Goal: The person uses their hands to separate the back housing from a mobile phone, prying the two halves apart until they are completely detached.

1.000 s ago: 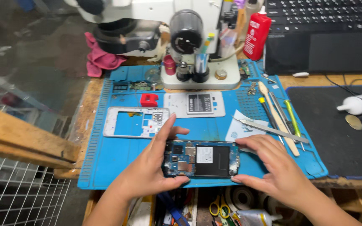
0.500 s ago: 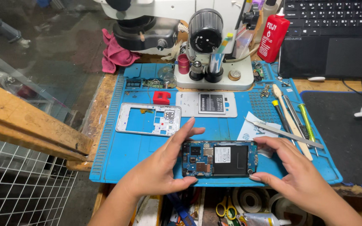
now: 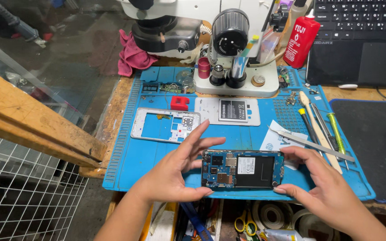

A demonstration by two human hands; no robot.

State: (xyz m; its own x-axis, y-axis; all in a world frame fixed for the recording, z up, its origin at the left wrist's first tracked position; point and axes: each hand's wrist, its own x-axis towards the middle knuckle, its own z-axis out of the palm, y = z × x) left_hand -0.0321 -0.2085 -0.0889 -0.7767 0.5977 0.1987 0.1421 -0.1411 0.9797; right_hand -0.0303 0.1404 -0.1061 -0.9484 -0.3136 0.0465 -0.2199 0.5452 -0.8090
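Both of my hands hold an opened phone body [image 3: 243, 170] with its blue circuit board and black battery bay facing up, just above the near edge of the blue work mat [image 3: 135, 156]. My left hand [image 3: 175, 172] grips its left end between thumb and fingers, the other fingers spread. At the right end, my right hand [image 3: 325, 185] pinches it. A silver phone frame [image 3: 165, 125] lies on the mat beyond my left hand. A white back cover with a battery [image 3: 228, 110] lies behind the phone.
A microscope [image 3: 228, 40] stands at the back of the mat, with a red bottle [image 3: 301, 39] and a laptop [image 3: 360, 40] to its right. Tweezers, screwdrivers and a spudger [image 3: 320, 129] lie on the mat's right side. A pink cloth [image 3: 130, 56] lies back left. Wire mesh [image 3: 23, 196] is at the left.
The view has shifted, so the mat and hands sit lower and further right in the frame. Both hands keep hold of the phone body; my left fingers have spread a little.
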